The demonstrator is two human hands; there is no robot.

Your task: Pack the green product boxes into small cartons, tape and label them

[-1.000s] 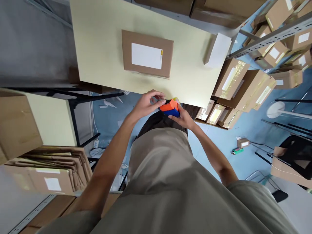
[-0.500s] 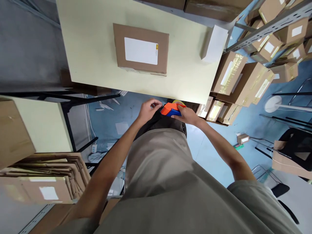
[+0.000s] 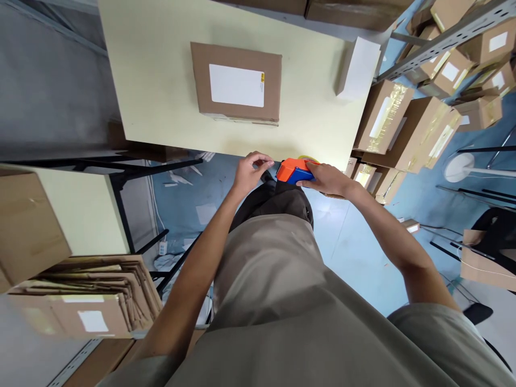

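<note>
My right hand [image 3: 328, 180] is wrapped around an orange and blue tape dispenser [image 3: 296, 171], at the near edge of the table. A bit of a yellow tape roll [image 3: 309, 159] shows behind it. Just left of the dispenser is my left hand [image 3: 253, 171], thumb and fingertips pinched together; whatever is between them is too small to make out. Beyond both hands, a closed cardboard box [image 3: 276, 88] with a white label [image 3: 237, 86] on top lies on the pale table [image 3: 157, 86].
A white box [image 3: 358, 70] stands at the table's right end. Taped cartons [image 3: 397, 137] are stacked beside a metal rack [image 3: 447, 43] on the right. Flattened cardboard [image 3: 97, 295] is bundled at lower left, below a second pale tabletop [image 3: 88, 209]. Paper scraps litter the blue floor [image 3: 181, 209].
Both hands have risen a little towards the table edge, the dispenser with them and turned more level. The right hand has also shifted right. The box stays on the table.
</note>
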